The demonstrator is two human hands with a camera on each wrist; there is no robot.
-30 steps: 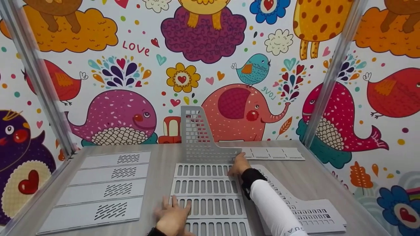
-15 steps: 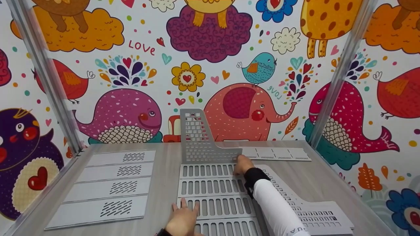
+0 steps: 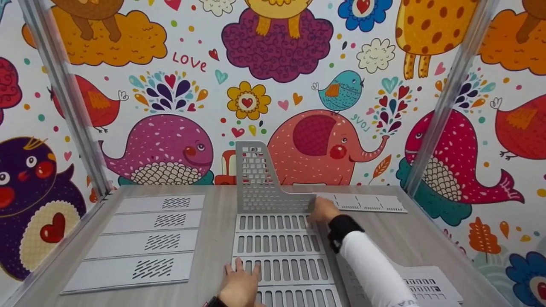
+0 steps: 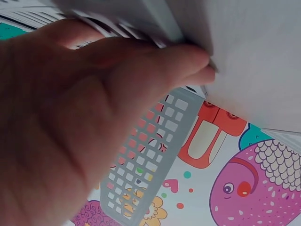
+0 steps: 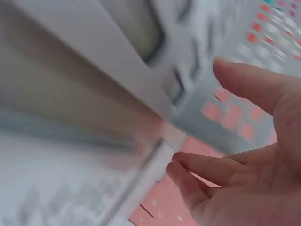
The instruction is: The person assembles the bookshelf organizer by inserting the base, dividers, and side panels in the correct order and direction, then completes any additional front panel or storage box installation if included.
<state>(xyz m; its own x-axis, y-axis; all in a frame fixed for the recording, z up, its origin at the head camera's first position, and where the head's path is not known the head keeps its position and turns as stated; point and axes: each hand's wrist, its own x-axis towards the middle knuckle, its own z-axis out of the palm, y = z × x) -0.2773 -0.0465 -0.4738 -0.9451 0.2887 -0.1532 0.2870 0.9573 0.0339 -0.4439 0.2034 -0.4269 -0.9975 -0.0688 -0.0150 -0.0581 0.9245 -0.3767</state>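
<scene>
A grey slotted panel [image 3: 279, 257] lies flat in the middle of the table. At its far end stands a grey L-shaped perforated side panel [image 3: 273, 204], upright, its tall part at the left; the left wrist view also catches the perforated panel [image 4: 186, 110]. My left hand [image 3: 240, 285] rests at the slotted panel's left edge with fingers spread and pointing forward. Close by the low right end of the upright panel is my right hand [image 3: 323, 209]. In the right wrist view its thumb [image 5: 249, 82] and fingers are apart, the thumb overlapping the perforated face.
Flat grey panels [image 3: 140, 243] with slanted slots lie at the left. Another L-shaped perforated panel [image 3: 426, 281] lies flat at the right, partly under my sleeve. A pale strip panel [image 3: 371, 202] is at the back right. A cartoon-printed wall [image 3: 281, 98] closes off the back.
My right hand has shifted slightly right, away from the upright panel's end, and its forearm swung right over the flat L-shaped panel. My left hand stays by the slotted panel's edge.
</scene>
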